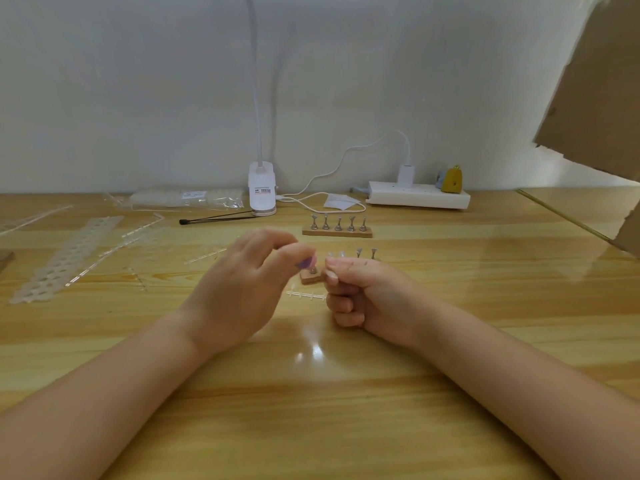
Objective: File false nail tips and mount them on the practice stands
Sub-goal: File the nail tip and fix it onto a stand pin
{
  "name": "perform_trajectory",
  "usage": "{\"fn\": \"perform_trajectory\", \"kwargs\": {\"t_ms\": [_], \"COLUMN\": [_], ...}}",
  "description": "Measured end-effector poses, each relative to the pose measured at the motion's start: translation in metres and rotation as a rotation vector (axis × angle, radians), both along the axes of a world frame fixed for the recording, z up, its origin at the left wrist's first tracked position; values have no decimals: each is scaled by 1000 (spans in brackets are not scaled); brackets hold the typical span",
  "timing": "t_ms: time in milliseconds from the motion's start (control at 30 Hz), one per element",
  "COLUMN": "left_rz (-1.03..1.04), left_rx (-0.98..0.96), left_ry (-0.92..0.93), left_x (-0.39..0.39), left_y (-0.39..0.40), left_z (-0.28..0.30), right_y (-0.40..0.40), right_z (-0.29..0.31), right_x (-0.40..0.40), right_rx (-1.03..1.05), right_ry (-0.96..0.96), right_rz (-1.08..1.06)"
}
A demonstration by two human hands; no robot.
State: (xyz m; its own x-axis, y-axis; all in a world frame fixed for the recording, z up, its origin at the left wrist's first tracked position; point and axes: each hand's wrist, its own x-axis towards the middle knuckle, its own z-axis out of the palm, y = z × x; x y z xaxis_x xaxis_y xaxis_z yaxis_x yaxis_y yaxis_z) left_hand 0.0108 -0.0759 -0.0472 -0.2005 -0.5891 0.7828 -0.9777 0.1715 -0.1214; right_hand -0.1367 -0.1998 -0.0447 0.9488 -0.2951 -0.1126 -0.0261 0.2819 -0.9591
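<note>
My left hand (pixel 242 289) pinches a small purple nail file (pixel 306 263) between thumb and fingers, blurred by motion. My right hand (pixel 360 289) is curled, its thumb and forefinger pinching a clear false nail tip (pixel 330 266) that is barely visible. Both hands hover over the near wooden practice stand (pixel 310 278), most of which my right hand hides. Two clear tips (pixel 336 254) and two bare metal holders (pixel 365 252) stick up behind my right hand. A second wooden stand (pixel 337 232) with several bare metal holders sits farther back. An emptied tip sprue (pixel 306 294) lies between my hands.
Strips of nail tips (pixel 65 258) and a clear bag (pixel 187 199) lie at the left. A white clip lamp (pixel 262 190), a black brush (pixel 214 220), a power strip (pixel 417 197) with cable and a yellow figure (pixel 453 180) line the back. Cardboard (pixel 595 91) hangs at the right.
</note>
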Motion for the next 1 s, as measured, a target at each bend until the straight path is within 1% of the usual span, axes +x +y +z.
{"fn": "perform_trajectory", "kwargs": {"t_ms": [33,100,167,200,300,333,400,467,500,700,800,867,967,1000], "left_rz": [-32,-111,-96,-53,124,141,55,-49,-62,70,-23,-18,105,116], "left_rx": [-43,-90,-69,-51,-70,-90,-116,-85,-70,-92,-87,-60,-85,-102], "left_ry": [-22,-134,-237,-241,-140,-117,-158,-242,-260,-124,-202,-241,-152,-117], "left_x": [-3,-17,-23,-19,0,1,-7,-20,-23,-2,-12,-13,1,3], "left_y": [-1,-3,-5,-5,-6,-5,-6,-8,-7,-6,-7,-7,-7,-7], "left_z": [0,-4,-10,-10,-5,-4,-5,-12,-14,-10,-13,-15,-11,-9], "right_y": [0,2,5,6,5,4,6,7,8,6,8,8,5,5], "right_z": [0,0,1,1,0,-1,-1,0,1,1,1,2,1,1], "right_x": [0,0,1,2,4,4,3,3,3,4,3,3,3,3], "right_rx": [7,-25,-75,-70,13,15,-7,-46,-61,26,-23,-38,23,37], "right_ry": [0,-4,-2,2,14,14,1,-5,-1,18,18,24,23,20], "right_rz": [-18,-49,-80,-112,-219,-240,-243,-200,-188,-325,-264,-240,-277,-290]}}
